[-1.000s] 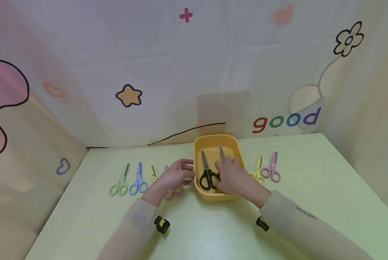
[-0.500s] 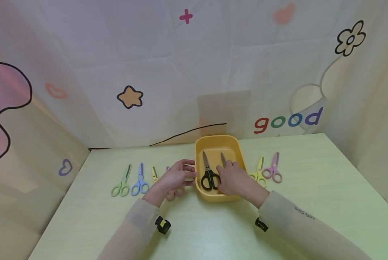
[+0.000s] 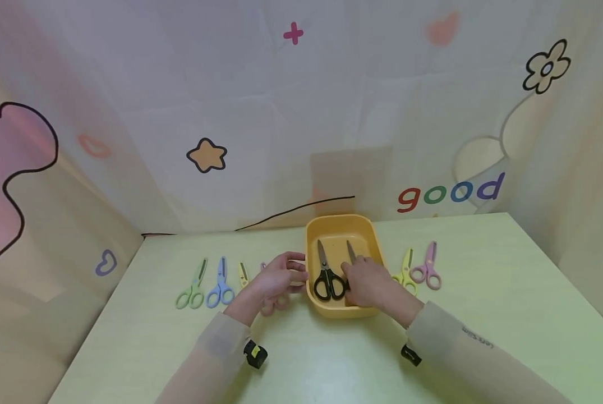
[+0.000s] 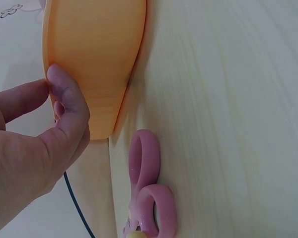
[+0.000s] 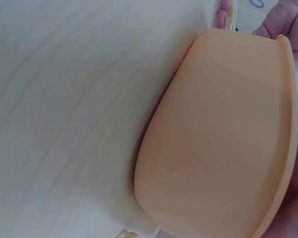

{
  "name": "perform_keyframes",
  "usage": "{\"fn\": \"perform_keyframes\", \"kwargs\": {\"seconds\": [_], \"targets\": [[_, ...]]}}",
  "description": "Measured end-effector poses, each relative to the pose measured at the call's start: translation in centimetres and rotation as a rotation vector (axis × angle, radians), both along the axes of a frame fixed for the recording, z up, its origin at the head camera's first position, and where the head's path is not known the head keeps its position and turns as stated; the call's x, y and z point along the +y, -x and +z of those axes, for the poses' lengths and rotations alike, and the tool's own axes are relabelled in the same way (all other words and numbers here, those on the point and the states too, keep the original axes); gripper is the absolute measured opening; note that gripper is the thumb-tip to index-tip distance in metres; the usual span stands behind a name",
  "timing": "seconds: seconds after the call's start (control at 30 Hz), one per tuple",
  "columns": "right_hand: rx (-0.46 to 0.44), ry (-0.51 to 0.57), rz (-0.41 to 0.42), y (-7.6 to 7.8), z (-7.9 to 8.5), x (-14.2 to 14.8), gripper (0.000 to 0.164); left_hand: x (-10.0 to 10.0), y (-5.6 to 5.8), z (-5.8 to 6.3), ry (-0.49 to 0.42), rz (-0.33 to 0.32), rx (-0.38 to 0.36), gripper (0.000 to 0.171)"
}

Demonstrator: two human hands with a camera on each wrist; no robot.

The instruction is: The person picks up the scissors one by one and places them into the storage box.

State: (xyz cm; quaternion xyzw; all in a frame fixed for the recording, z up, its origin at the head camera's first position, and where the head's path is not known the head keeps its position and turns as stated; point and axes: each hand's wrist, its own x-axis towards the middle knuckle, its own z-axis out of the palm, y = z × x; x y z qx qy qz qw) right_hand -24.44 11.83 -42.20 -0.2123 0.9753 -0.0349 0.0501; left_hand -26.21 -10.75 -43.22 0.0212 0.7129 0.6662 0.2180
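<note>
A yellow-orange plastic tray [image 3: 344, 313] stands at the middle of the table. Two pairs of black-handled scissors are in it, blades pointing away from me. The left pair of scissors [image 3: 326, 278] lies unheld. My right hand [image 3: 372, 282] reaches over the tray's near right side and holds the right pair of scissors [image 3: 350, 250] near the handles, which it mostly covers. My left hand [image 3: 278, 275] touches the tray's left rim from outside, fingers loosely bent. In the left wrist view, fingertips of the left hand [image 4: 44, 134] meet the rim.
Left of the tray lie green scissors [image 3: 196, 292], blue scissors [image 3: 221, 292], yellow scissors [image 3: 243, 275] and pink scissors [image 4: 149, 168], the last partly under my left hand. On the right are more yellow scissors [image 3: 407, 272] and pink scissors [image 3: 429, 264]. A printed curtain [image 3: 261, 112] hangs behind.
The right pair of black scissors has slid slightly toward me with my right hand. My left hand stays at the tray's rim. The head view has shifted a little.
</note>
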Motion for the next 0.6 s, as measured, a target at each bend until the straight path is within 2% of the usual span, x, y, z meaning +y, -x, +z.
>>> {"fn": "perform_keyframes", "kwargs": {"seconds": [0.2, 0.27, 0.4, 0.5, 0.6], "targets": [[0.036, 0.084, 0.006, -0.2, 0.0, 0.4, 0.032, 0.0, -0.1, -0.2, -0.007, 0.002, -0.001, 0.050], [0.080, 0.142, 0.016, -0.1, 0.1, 0.6, 0.026, -0.1, -0.2, -0.2, -0.003, 0.000, -0.008, 0.050], [0.224, 0.272, 0.042, 0.1, 0.1, 1.3, 0.013, -0.2, -0.3, -0.2, 0.020, 0.000, -0.008, 0.049], [0.311, 0.356, 0.020, 0.3, 0.1, 2.2, 0.011, -0.3, -0.4, 0.0, 0.017, -0.015, 0.017, 0.049], [0.342, 0.444, -0.011, 0.4, 0.0, 3.0, 0.011, -0.2, -0.4, 0.0, 0.003, -0.026, 0.036, 0.049]]}}
